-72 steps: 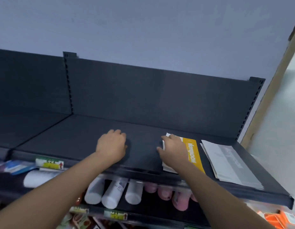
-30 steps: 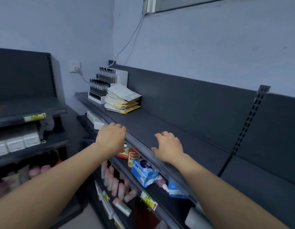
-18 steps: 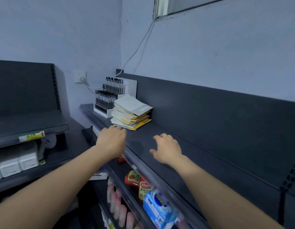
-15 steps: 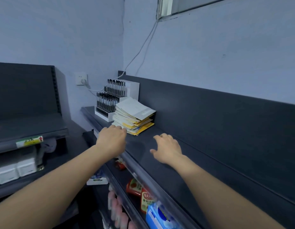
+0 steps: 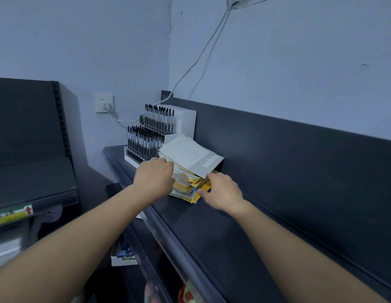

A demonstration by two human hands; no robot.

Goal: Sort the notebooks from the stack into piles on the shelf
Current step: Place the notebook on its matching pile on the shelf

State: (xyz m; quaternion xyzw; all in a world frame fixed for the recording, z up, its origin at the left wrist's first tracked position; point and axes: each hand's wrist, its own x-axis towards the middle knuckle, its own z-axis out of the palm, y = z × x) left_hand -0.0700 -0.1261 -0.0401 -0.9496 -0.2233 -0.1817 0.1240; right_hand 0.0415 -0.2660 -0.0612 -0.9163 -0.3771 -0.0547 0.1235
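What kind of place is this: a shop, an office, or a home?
Most likely a small shop. The dark metal shelf looks like retail shelving, the neighbouring shelf carries a yellow label on its front edge, and a display rack full of pens stands beside the stack of notebooks.

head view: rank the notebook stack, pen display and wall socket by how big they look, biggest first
1. notebook stack and pen display: these look about alike, too close to rank.
2. wall socket: clearly the smallest, though it sits farther from the camera, which shrinks it.
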